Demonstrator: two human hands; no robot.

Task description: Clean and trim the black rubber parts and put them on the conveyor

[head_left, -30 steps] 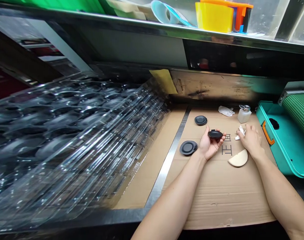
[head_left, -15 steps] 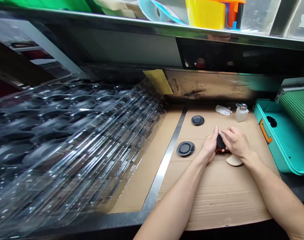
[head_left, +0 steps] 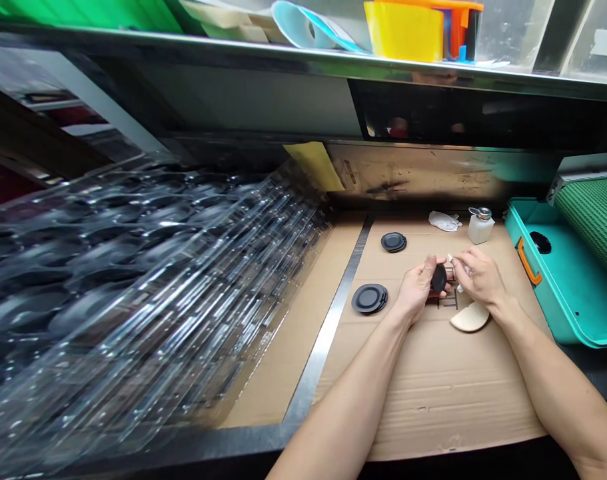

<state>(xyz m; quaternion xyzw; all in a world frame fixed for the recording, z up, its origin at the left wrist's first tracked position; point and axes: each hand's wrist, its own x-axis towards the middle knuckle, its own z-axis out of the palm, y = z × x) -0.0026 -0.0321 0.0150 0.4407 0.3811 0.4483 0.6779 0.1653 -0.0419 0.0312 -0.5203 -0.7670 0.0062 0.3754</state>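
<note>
A thin black round disc point(head_left: 438, 278) stands on edge in my left hand point(head_left: 415, 289), with the thumb and fingers closed on its rim. My right hand point(head_left: 482, 279), just right of the disc, pinches a small wad of white cloth point(head_left: 450, 258) and is apart from the disc. More white cloth shows below its fingers. Under the right wrist lies a beige half-round pad point(head_left: 469, 319), partly covered by the hand. Two small piles of black discs, a near one point(head_left: 369, 299) and a farther one point(head_left: 394, 242), rest on the cardboard to the left.
Stacked clear plastic trays point(head_left: 183, 287) fill the left side. A white pump bottle point(head_left: 480, 228) and a crumpled white cloth point(head_left: 444, 221) are at the back. On the right stands a teal bin point(head_left: 526, 288) with a black disc point(head_left: 540, 243) inside, beside a green conveyor belt point(head_left: 590, 213).
My right hand has drawn the white cloth back from the disc's edge, to the right. The disc now shows more fully in my left hand.
</note>
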